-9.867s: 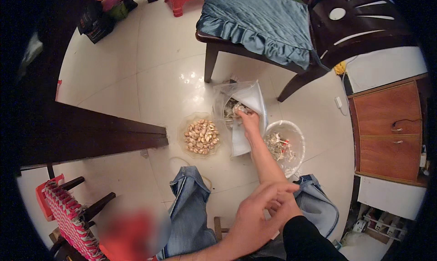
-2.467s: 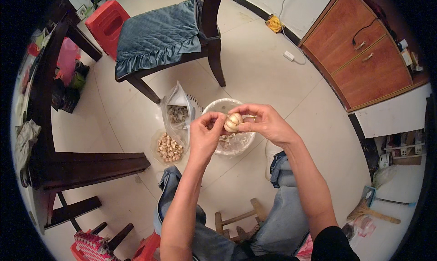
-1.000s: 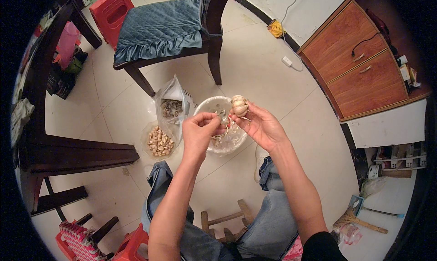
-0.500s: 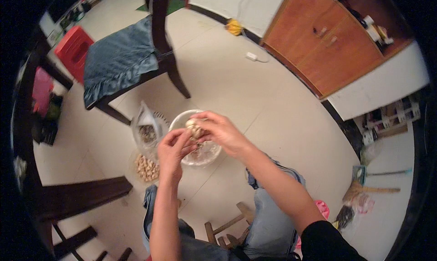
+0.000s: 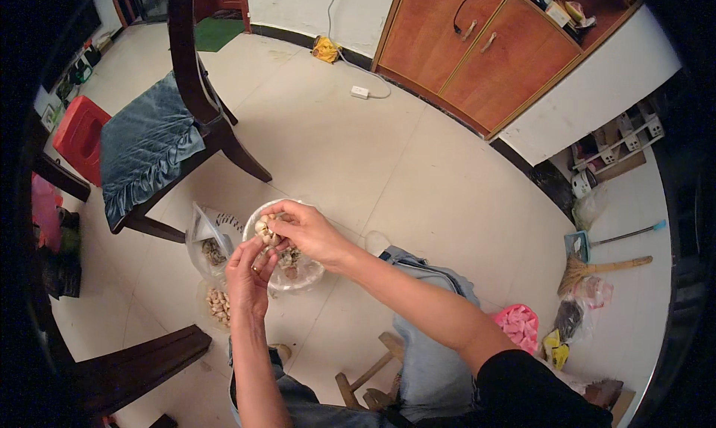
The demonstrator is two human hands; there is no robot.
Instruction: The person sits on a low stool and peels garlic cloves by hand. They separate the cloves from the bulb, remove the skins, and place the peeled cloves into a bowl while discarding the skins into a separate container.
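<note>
Both my hands hold a garlic bulb (image 5: 268, 231) above the left side of a white basin (image 5: 316, 277). My right hand (image 5: 309, 234) grips the bulb from above and the right, its fingers curled round it. From below, my left hand (image 5: 247, 277) has its fingertips closed against the bulb's lower side. Papery skins lie in the basin, partly hidden by the hands. Left of the basin stands an opened clear plastic bag (image 5: 196, 250) with greyish pieces inside. Pale cloves (image 5: 218, 306) sit in a shallow clear container nearer to me.
A dark wooden chair with a blue cushion (image 5: 149, 137) stands at the left, a red stool (image 5: 80, 141) behind it. A dark wooden beam (image 5: 142, 357) reaches in from lower left. A broom (image 5: 604, 268), bags and a pink bag-lined bin (image 5: 518, 325) are at right; a wooden cabinet (image 5: 477, 48) stands far off.
The view has turned, so the scene sits further left in the picture. Both hands still hold the garlic bulb, now nearer the basin's left rim, with the fingers slightly shifted.
</note>
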